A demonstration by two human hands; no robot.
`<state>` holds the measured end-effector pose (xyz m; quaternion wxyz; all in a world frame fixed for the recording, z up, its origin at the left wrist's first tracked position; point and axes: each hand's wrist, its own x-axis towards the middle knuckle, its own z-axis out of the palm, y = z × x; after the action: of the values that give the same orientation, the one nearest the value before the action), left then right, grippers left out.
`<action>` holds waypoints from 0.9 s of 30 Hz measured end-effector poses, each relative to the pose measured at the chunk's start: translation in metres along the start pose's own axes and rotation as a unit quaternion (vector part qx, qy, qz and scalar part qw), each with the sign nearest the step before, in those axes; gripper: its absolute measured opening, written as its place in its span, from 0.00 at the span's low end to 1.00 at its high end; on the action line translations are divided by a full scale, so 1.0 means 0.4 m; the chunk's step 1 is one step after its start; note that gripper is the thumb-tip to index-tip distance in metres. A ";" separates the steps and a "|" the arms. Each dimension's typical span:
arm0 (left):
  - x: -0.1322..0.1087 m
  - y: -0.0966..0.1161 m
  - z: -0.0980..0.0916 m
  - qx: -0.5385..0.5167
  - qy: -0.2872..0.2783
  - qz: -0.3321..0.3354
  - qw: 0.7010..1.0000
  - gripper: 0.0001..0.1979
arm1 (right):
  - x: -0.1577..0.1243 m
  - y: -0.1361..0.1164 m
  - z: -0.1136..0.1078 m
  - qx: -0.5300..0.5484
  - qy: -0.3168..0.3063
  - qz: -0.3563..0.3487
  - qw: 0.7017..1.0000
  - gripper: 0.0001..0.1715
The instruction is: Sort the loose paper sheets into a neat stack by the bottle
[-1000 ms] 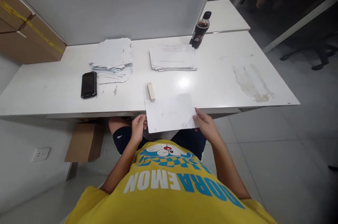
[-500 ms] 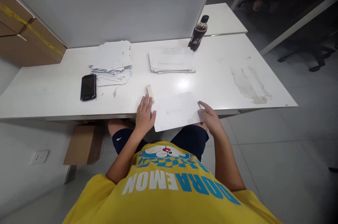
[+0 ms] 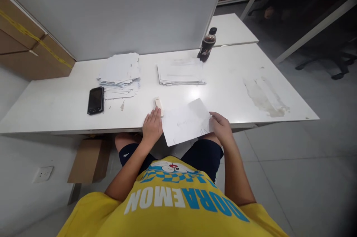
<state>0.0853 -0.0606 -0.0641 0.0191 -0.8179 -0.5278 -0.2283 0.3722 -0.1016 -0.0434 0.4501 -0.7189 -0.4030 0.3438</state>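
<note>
A white sheet of paper (image 3: 186,123) with faint print and a round stamp mark overhangs the desk's front edge, its far right part greyed by a fold or shadow. My right hand (image 3: 221,127) pinches its right edge between thumb and fingers. On the left, my left hand (image 3: 152,125) lies flat at the desk edge, fingers stretched out, beside the paper's left edge. Its fingertips touch or partly cover a small cream-coloured block (image 3: 158,103), whose kind I cannot make out.
Two paper stacks stand farther back, a messy left one (image 3: 119,69) and a neater middle one (image 3: 181,71). A black handheld device (image 3: 95,100) lies left; a cola bottle (image 3: 207,44) stands behind right. A grey panel (image 3: 134,10) borders the white desk (image 3: 228,92).
The paper has turned slightly, its near left corner now lower. My left thumb has drawn in toward the fingers. The whole view has shifted a little.
</note>
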 end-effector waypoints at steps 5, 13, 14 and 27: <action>0.027 -0.040 -0.031 0.011 0.012 0.045 0.999 0.24 | 0.071 -0.038 -0.020 -0.029 0.062 -0.099 0.993 0.21; 0.047 -0.072 -0.043 0.046 0.015 0.070 0.996 0.28 | 0.360 -0.147 0.106 0.238 0.130 -0.087 0.959 0.21; 0.046 -0.071 -0.042 0.046 0.014 0.069 0.996 0.28 | 0.392 -0.161 0.129 0.230 0.129 -0.085 0.961 0.22; 0.035 -0.060 -0.048 0.026 -0.011 0.050 0.998 0.27 | 0.419 -0.018 0.183 -0.279 0.088 -0.221 0.930 0.34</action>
<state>0.0625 -0.0431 -0.0465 0.0458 -0.8449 -0.4920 -0.2047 0.3811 0.0766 -0.0852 0.3297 -0.7355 -0.5902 0.0446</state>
